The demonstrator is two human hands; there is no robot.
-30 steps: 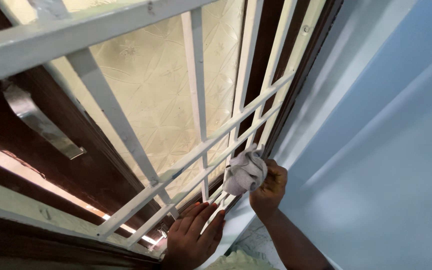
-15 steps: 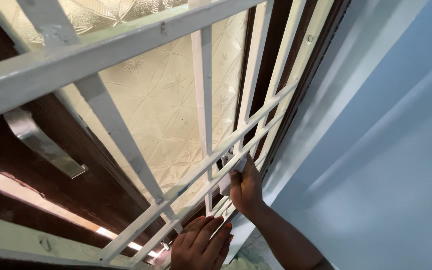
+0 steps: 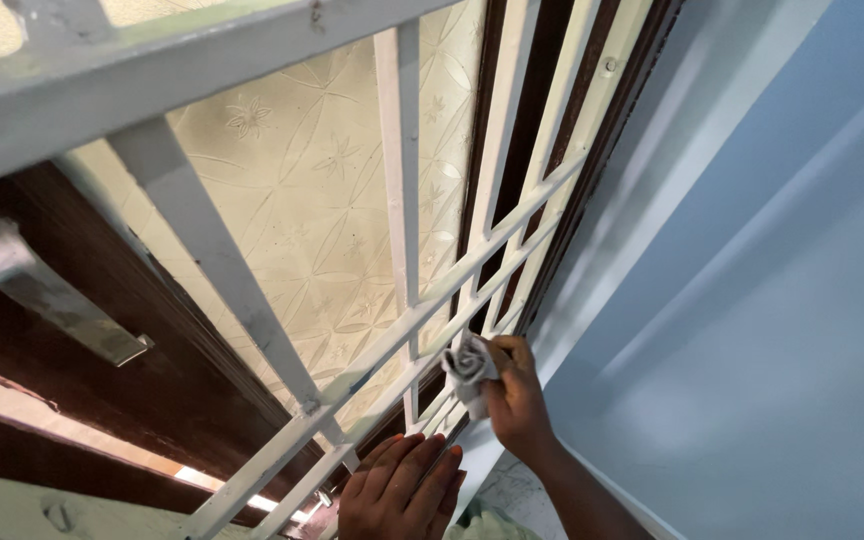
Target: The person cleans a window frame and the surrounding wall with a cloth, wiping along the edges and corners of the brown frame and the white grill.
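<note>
Hands: right hand [image 3: 517,400] grips grey cloth [image 3: 468,368] against white window grille [image 3: 399,200] | left hand [image 3: 402,490] open, seemingly flat on lower bars

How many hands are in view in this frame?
2. The right hand holds a crumpled grey cloth against the white window grille. The left hand rests flat on the grille's lower bars.
</note>
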